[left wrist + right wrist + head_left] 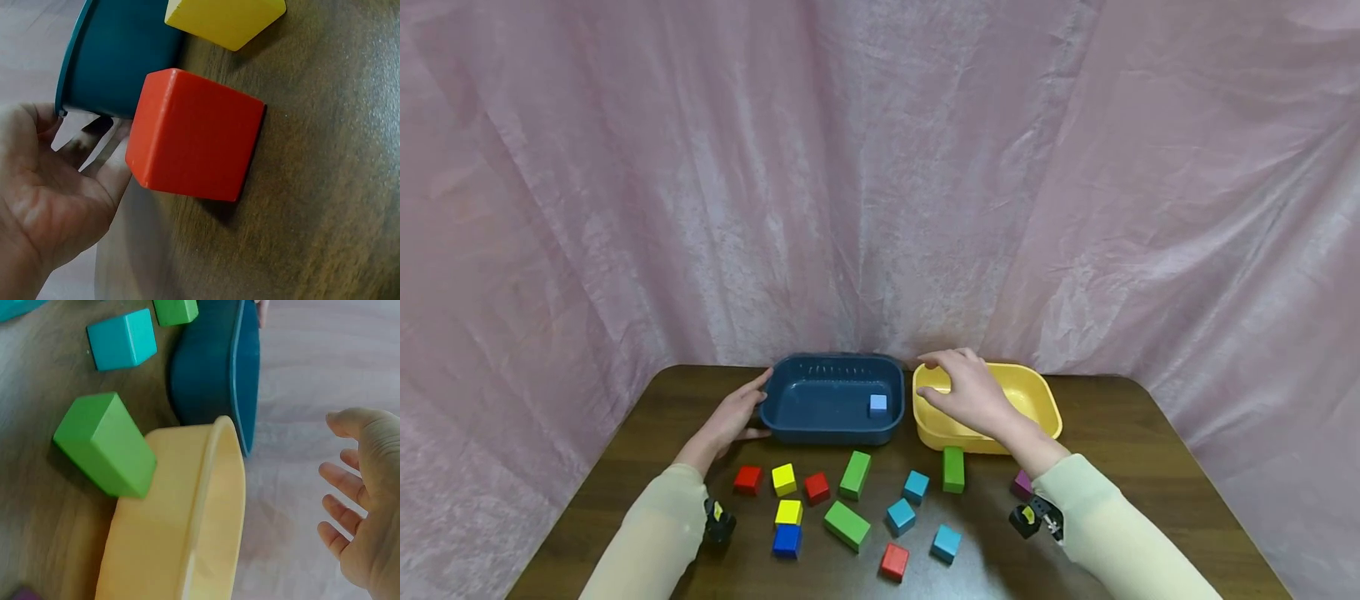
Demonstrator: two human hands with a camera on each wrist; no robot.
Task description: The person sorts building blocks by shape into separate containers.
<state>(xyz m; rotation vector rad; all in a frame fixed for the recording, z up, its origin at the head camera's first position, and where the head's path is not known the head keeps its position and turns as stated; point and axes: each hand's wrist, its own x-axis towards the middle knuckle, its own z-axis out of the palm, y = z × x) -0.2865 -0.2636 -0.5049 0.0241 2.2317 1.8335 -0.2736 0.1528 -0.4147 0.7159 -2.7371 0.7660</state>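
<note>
My left hand [735, 421] is at the left end of a dark blue basket [831, 437], its fingers reaching along the outside to the rim. In the left wrist view, fingertips lie right at the basket wall, partly hidden behind a red cube [194, 134]. One light blue cube [877, 404] sits inside the blue basket, toward its right. Over the left part of a yellow basket [1030, 400] hovers my right hand [973, 396], with nothing in it. Its thumb and fingers are spread apart, as the right wrist view also shows.
In front of the baskets lie several blocks: red, yellow, blue, green and light blue. A green block [953, 471] stands close to the yellow basket's front. A purple block [1022, 485] is partly behind my right forearm. A pink curtain [880, 183] hangs behind the table.
</note>
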